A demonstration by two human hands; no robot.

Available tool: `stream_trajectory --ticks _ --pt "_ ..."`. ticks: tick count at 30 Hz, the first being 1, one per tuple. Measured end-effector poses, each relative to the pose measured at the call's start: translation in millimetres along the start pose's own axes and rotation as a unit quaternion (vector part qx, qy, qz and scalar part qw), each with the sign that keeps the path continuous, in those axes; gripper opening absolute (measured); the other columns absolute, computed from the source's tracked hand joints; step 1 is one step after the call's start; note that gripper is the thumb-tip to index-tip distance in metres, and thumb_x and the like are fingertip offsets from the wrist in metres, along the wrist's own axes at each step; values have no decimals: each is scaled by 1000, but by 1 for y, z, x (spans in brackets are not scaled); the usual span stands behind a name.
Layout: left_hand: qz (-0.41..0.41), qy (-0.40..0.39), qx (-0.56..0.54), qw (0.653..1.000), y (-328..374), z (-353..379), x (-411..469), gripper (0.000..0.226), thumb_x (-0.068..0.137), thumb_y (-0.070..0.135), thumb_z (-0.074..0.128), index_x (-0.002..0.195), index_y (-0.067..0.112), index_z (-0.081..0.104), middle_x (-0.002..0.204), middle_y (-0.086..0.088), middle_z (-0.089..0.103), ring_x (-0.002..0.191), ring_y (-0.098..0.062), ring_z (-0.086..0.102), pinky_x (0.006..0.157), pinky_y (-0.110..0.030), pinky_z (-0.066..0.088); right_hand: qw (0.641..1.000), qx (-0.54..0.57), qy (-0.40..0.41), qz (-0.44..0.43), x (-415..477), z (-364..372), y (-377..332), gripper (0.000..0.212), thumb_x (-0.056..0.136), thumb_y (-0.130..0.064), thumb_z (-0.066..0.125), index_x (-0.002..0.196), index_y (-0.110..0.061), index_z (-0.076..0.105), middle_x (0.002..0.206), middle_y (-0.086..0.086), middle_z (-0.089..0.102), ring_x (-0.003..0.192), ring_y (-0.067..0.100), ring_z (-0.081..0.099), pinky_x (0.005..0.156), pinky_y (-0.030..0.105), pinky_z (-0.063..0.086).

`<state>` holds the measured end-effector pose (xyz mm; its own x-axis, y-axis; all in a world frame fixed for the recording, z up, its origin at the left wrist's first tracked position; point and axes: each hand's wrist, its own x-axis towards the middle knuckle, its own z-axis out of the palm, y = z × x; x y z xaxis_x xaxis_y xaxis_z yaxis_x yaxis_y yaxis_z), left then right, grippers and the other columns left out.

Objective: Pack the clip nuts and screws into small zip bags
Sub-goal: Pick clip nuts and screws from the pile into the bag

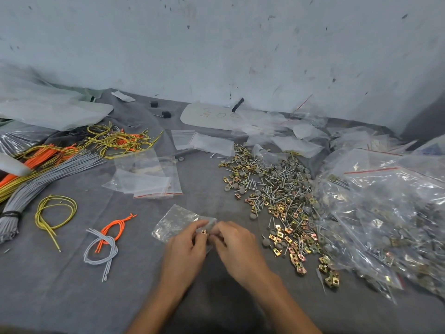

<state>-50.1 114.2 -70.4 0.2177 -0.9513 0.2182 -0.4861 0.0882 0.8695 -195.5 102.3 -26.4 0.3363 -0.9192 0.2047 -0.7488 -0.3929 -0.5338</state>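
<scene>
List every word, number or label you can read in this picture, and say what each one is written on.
Pale board by the wall: handwritten marks, upside down and too faint to read.
Loose zip bags: a red strip along the top only, no text.
Small zip bag nearest the camera: no text visible.
Nothing else carries readable writing.

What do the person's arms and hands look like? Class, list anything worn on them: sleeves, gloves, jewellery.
The left hand and right hand are bare: no gloves, and no rings or markings show on the fingers. The left forearm and right forearm are also uncovered down to the bottom edge of the view, with no sleeve, watch or wristband in sight.
</scene>
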Motion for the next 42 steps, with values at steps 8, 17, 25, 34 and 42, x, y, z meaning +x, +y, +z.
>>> stream_trajectory --ticks 8,17,25,34,42 --pt "5 2 5 1000 -2 0 -1 38 81 45 40 113 57 56 68 21 66 59 3 57 58 -20 42 1000 -10 1 -6 -8 -5 5 9 97 -28 58 103 -27 64 99 -7 61 92 17 60 79 36 48" --pt "-3 9 6 1000 0 0 -1 37 83 42 41 113 51 61 61 22 62 53 3 53 53 -11 37 981 -143 -24 126 -24 -63 70 21 99 -34 56 116 -26 67 112 -4 57 107 20 56 87 31 41" --pt "10 9 -5 1000 4 -2 -3 39 85 31 47 104 61 63 62 21 63 52 3 53 54 -9 37 982 -140 -67 104 -36 -69 78 20 99 -37 57 117 -33 65 102 -10 48 100 16 55 77 29 38" --pt "14 6 -11 1000 5 -1 -2 40 83 38 42 101 71 57 66 22 64 56 3 55 55 -10 38 972 -153 -92 154 -27 -75 83 10 97 -29 59 106 -32 57 102 -8 46 103 18 54 76 30 33" --pt "7 6 -3 1000 5 -1 -2 39 84 36 44 102 68 58 76 28 66 66 5 61 61 -9 42 982 -71 -50 166 -27 -76 88 13 95 -23 64 92 -33 58 94 -13 62 88 8 58 77 30 46"
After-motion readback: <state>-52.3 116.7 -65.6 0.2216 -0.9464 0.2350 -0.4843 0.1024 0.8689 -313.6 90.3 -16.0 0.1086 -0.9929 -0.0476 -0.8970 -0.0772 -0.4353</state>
